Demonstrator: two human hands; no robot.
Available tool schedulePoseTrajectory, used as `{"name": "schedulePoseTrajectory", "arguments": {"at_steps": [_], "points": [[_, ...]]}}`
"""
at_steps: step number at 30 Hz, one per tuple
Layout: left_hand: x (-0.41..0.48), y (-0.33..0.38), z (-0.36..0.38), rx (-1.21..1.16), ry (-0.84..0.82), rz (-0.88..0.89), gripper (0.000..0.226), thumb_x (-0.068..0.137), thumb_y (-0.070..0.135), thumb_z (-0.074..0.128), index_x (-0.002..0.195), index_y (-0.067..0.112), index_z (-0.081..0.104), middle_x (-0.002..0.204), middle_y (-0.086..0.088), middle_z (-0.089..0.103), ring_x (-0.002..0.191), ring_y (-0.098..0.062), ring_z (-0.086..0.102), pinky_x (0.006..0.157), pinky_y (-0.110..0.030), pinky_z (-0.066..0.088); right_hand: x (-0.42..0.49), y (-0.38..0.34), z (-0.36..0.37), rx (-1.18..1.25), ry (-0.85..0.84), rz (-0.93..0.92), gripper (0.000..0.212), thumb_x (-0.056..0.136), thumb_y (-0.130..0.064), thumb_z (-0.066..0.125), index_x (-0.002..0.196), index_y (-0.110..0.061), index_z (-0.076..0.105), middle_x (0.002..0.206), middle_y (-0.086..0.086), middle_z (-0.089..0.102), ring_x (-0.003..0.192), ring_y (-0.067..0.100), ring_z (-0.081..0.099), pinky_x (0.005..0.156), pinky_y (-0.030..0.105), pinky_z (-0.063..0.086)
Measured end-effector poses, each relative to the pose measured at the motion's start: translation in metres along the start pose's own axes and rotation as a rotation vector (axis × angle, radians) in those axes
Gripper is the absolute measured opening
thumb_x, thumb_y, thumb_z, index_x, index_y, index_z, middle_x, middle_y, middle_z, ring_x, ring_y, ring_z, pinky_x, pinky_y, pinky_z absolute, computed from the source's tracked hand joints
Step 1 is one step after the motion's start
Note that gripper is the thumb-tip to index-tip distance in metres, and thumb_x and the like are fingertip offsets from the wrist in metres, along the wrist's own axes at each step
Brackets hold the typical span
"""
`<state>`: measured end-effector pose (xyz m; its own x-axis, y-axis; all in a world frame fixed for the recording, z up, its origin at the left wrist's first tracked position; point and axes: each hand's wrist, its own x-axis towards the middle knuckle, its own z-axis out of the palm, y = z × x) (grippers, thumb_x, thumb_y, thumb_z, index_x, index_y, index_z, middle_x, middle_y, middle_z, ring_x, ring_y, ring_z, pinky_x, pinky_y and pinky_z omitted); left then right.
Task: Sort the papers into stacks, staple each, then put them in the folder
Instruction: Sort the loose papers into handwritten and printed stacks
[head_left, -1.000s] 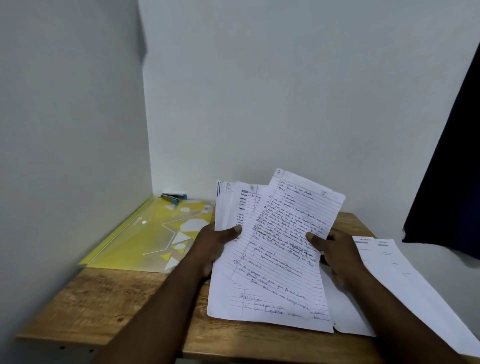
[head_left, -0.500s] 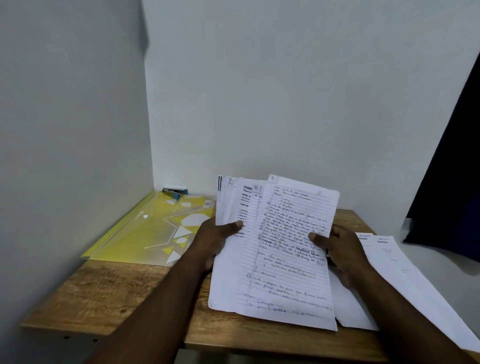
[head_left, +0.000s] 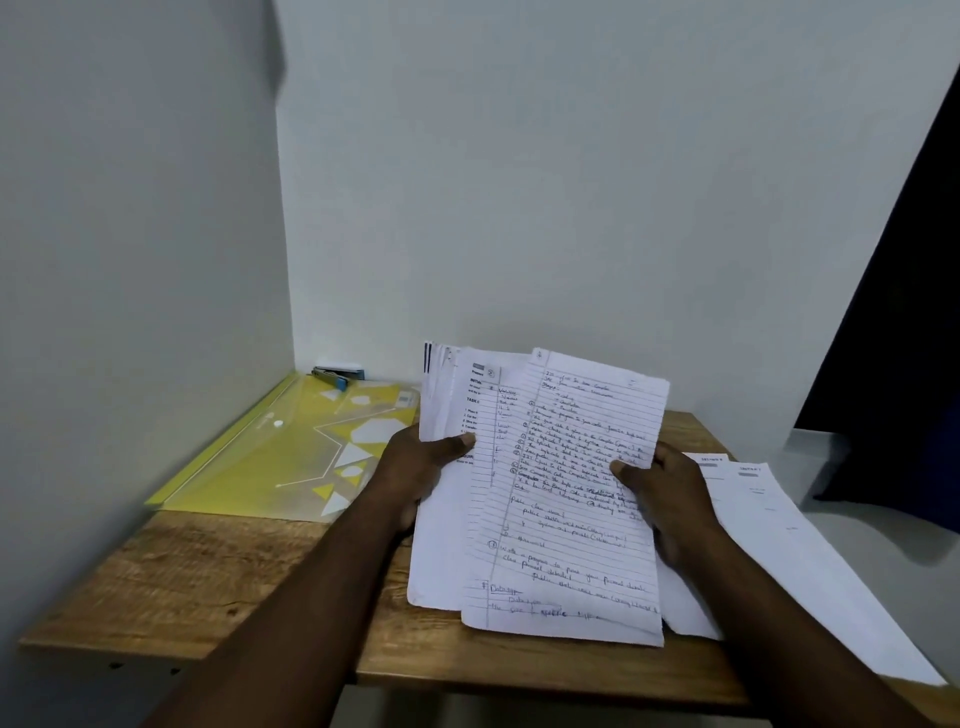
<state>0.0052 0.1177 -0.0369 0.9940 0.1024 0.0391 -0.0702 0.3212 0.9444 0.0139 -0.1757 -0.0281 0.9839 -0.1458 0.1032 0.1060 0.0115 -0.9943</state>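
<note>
My left hand (head_left: 423, 467) grips a fanned bundle of printed papers (head_left: 452, 395) by its left edge, thumb on top. In front of that bundle is a lined handwritten sheet (head_left: 566, 525), which my right hand (head_left: 662, 493) pinches at its right edge. Both are held tilted above the wooden table (head_left: 218, 571). Printed sheets (head_left: 769, 535) lie flat on the table under and right of my right hand. A yellow plastic folder (head_left: 291, 452) lies at the back left. A blue stapler (head_left: 337, 375) sits beyond it by the wall.
Walls close in the table at the left and the back. A dark curtain (head_left: 893, 389) hangs at the right. The printed sheets on the right overhang the table's front right edge.
The handwritten sheet has turned from tilted right to nearly upright and now stands further right of the printed bundle. Both hands keep their hold.
</note>
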Motion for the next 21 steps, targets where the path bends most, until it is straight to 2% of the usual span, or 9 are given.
{"name": "schedulePoseTrajectory", "arguments": {"at_steps": [4,7,8,10,12,14,17,19,21], "points": [[0.0,-0.001,-0.001,-0.011,0.027,0.011,0.032,0.088,0.003,0.08,0.119,0.003,0.073,0.104,-0.011,0.081,0.088,-0.025,0.08,0.066,-0.034,0.064,-0.004,-0.001,-0.004,0.003,-0.112,0.035,0.035,0.089,0.002,0.079,0.121,-0.01,0.074,0.114,0.006,0.08,0.102,0.026,0.078,0.095,0.048,0.06],[-0.001,0.004,-0.012,-0.035,0.105,0.025,0.04,0.087,0.006,0.083,0.125,0.001,0.071,0.11,-0.015,0.08,0.098,-0.036,0.078,0.086,-0.053,0.064,-0.005,-0.003,-0.001,-0.096,-0.032,-0.019,0.027,0.087,0.001,0.081,0.11,-0.012,0.077,0.096,0.008,0.078,0.057,0.003,0.07,0.054,0.023,0.056],[-0.002,0.008,-0.019,-0.051,0.149,0.043,0.042,0.086,0.006,0.084,0.126,0.002,0.071,0.111,-0.016,0.08,0.101,-0.039,0.077,0.091,-0.058,0.062,-0.004,-0.004,0.0,-0.079,-0.011,-0.013,0.025,0.088,0.001,0.081,0.109,-0.011,0.077,0.093,0.008,0.077,0.051,0.001,0.065,0.049,0.021,0.053],[-0.005,0.022,-0.037,-0.054,0.237,0.104,0.041,0.085,0.006,0.085,0.124,0.004,0.072,0.111,-0.016,0.08,0.102,-0.041,0.077,0.092,-0.058,0.061,0.002,-0.004,0.004,-0.01,0.016,0.027,0.027,0.087,0.0,0.081,0.111,-0.011,0.078,0.098,0.007,0.08,0.073,0.014,0.077,0.072,0.038,0.065],[-0.012,0.049,-0.054,0.012,0.322,0.189,0.038,0.083,0.006,0.086,0.12,0.004,0.074,0.103,-0.014,0.081,0.093,-0.036,0.079,0.082,-0.046,0.064,0.006,-0.008,0.012,0.062,0.01,0.075,0.031,0.089,0.003,0.078,0.117,-0.009,0.076,0.108,0.01,0.08,0.096,0.031,0.079,0.093,0.053,0.061],[-0.018,0.086,-0.081,0.076,0.4,0.268,0.035,0.084,0.004,0.084,0.117,0.002,0.073,0.097,-0.013,0.079,0.077,-0.025,0.079,0.067,-0.033,0.063,0.007,-0.014,0.033,0.057,-0.054,0.097,0.031,0.089,0.005,0.077,0.12,-0.003,0.074,0.111,0.016,0.079,0.098,0.032,0.078,0.09,0.048,0.062],[-0.024,0.14,-0.125,0.28,0.557,0.403,0.04,0.074,0.024,0.091,0.111,0.014,0.078,0.103,-0.011,0.079,0.092,-0.032,0.078,0.084,-0.051,0.065,0.0,-0.013,0.077,-0.063,-0.121,0.082,0.022,0.086,0.0,0.082,0.106,-0.009,0.077,0.1,0.01,0.081,0.082,0.022,0.079,0.073,0.036,0.065],[-0.026,0.164,-0.149,0.504,0.626,0.5,0.039,0.069,0.04,0.089,0.103,0.022,0.079,0.097,-0.004,0.079,0.093,-0.031,0.077,0.083,-0.052,0.064,-0.003,-0.004,0.109,-0.178,-0.144,0.052,0.021,0.084,-0.009,0.086,0.102,-0.018,0.08,0.099,0.001,0.081,0.086,0.021,0.078,0.083,0.041,0.065],[-0.035,0.183,-0.152,0.695,0.637,0.594,0.024,0.082,0.032,0.083,0.103,0.023,0.079,0.093,0.0,0.075,0.088,-0.023,0.071,0.074,-0.036,0.056,-0.005,0.005,0.138,-0.204,-0.146,0.06,0.021,0.082,-0.013,0.086,0.1,-0.023,0.081,0.101,-0.002,0.081,0.089,0.022,0.078,0.089,0.047,0.064]]}}
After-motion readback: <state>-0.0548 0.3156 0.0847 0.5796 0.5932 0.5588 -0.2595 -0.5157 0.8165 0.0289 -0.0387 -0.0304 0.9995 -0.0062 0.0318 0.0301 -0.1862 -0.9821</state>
